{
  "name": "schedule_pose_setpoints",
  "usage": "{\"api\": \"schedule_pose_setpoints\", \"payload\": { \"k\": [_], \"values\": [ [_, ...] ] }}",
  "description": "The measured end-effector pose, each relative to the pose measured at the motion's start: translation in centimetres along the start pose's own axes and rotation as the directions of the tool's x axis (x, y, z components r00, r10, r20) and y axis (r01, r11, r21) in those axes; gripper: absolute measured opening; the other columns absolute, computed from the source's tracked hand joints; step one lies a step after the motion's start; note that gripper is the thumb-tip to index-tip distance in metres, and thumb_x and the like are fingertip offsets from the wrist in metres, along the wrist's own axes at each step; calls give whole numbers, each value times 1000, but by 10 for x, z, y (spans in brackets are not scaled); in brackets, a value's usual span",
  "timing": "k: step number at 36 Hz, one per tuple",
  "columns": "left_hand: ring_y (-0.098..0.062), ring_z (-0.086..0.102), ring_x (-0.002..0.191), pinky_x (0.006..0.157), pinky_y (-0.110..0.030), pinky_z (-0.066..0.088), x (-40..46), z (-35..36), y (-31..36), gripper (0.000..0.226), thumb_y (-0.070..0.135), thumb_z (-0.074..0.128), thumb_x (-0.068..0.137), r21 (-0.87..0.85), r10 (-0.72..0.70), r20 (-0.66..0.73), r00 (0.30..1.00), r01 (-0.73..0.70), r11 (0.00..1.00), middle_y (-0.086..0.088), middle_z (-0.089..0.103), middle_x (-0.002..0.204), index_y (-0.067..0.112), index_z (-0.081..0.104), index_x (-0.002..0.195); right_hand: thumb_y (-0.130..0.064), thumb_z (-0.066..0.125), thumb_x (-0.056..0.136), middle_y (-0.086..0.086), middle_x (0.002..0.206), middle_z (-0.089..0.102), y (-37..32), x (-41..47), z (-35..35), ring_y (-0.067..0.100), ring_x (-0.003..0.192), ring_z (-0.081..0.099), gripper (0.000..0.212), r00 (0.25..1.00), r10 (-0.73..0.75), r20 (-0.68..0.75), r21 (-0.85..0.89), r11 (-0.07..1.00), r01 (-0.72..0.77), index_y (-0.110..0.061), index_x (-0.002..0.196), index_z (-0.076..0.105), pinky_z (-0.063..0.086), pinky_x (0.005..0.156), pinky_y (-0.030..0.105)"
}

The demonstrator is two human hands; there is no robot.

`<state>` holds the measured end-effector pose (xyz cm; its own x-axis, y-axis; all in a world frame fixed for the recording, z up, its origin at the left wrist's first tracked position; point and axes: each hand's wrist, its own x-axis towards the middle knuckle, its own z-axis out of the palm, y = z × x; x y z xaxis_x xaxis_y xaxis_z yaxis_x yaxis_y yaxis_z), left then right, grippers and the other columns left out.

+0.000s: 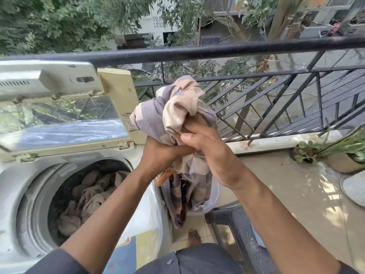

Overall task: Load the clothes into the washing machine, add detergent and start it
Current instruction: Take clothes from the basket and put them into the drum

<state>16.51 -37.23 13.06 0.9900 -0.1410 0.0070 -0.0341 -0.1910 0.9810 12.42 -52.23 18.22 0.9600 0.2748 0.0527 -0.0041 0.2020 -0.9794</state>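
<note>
A top-loading washing machine [17, 184] stands at the left with its lid [65, 115] folded up. Several pale clothes [88, 196] lie inside its drum. Both my hands hold a bunched beige-and-lilac checked cloth [175, 109] in the air, just right of the machine's opening. My left hand [158, 155] grips it from below and my right hand [209, 149] grips it from the right. The cloth's lower end [187, 194] hangs down into a pale bucket [214, 196] that holds more clothes, one of them orange [165, 176]. No detergent is in view.
A black balcony railing [217, 49] runs across behind the machine and the bucket. A dark plastic chair [233, 220] stands under the bucket. Potted plants [339, 151] sit on the floor at the right, with a round pale object [355, 188] at the frame's right edge.
</note>
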Motion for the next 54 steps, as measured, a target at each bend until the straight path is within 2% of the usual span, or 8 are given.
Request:
{"api": "schedule_pose_setpoints", "payload": {
  "k": [6, 11, 19, 23, 31, 39, 43, 54],
  "values": [
    [-10, 76, 109, 96, -46, 62, 9, -9, -7, 56, 29, 101, 64, -93, -131, -212, 968, 114, 989, 9, 80, 113, 35, 73, 111, -24, 54, 101, 20, 115, 74, -14, -3, -27, 30, 114, 70, 32, 999, 30, -16, 71, 997, -29, -6, 116, 75, 55, 103, 47],
    [-5, 76, 106, 91, -33, 62, 14, -11, 7, 46, 21, 90, 66, -204, -136, -280, 950, 79, 976, 15, 81, 106, 36, 71, 105, -3, 68, 94, 4, 97, 78, 30, 0, -53, 19, 90, 72, 18, 835, -162, -526, -220, 974, 50, -13, 107, 74, 60, 84, 41],
    [1, 74, 89, 75, -16, 57, 15, -16, 41, 87, 29, 80, 50, -311, -106, -353, 930, -10, 950, -1, 76, 112, 8, 60, 132, -32, 91, 45, -4, 128, 56, 161, -18, -81, 20, 118, 57, 129, 731, 416, -541, -342, 685, -643, -34, 156, 26, 52, 101, 45],
    [-9, 76, 100, 83, -25, 61, 15, -21, 51, 94, 29, 82, 54, -321, -110, -371, 922, -16, 947, -7, 76, 120, 4, 57, 141, -44, 98, 25, -1, 134, 61, 211, -5, -78, 26, 126, 60, 145, 630, 564, -534, -302, 569, -765, -32, 153, 30, 53, 105, 44],
    [2, 68, 69, 67, -19, 55, 15, -34, 53, 65, 23, 77, 56, -249, -56, -353, 934, -36, 968, 5, 72, 84, 2, 65, 116, -52, 61, 93, 8, 98, 75, 213, 7, -78, 30, 91, 71, 39, 566, 559, -606, -180, 596, -782, -19, 111, 70, 56, 78, 39],
    [1, 74, 96, 81, -19, 60, 11, -56, 35, 79, 46, 78, 48, -114, -37, -381, 924, -7, 994, 5, 78, 109, 16, 71, 121, -13, 44, 102, 15, 89, 68, 159, -15, -113, 31, 74, 64, 30, 526, 527, -668, -1, 705, -709, -27, 91, 68, 60, 67, 41],
    [15, 69, 87, 71, -9, 54, 8, -53, 28, 48, 43, 77, 52, 17, 6, -313, 950, -1, 1000, 31, 76, 87, 38, 67, 99, 1, 45, 97, 9, 79, 74, 117, -13, -112, 25, 65, 72, 33, 605, 449, -657, 27, 816, -577, -14, 86, 71, 57, 51, 31],
    [13, 61, 69, 60, 0, 45, 6, -60, -12, 34, 23, 63, 56, 146, -118, -12, 993, 119, 982, 14, 67, 87, 23, 68, 90, -3, 57, 74, 19, 81, 72, 20, -6, -96, 31, 73, 72, 26, 817, 129, -562, 89, 991, -95, 15, 92, 62, 60, 67, 37]
  ]
}}
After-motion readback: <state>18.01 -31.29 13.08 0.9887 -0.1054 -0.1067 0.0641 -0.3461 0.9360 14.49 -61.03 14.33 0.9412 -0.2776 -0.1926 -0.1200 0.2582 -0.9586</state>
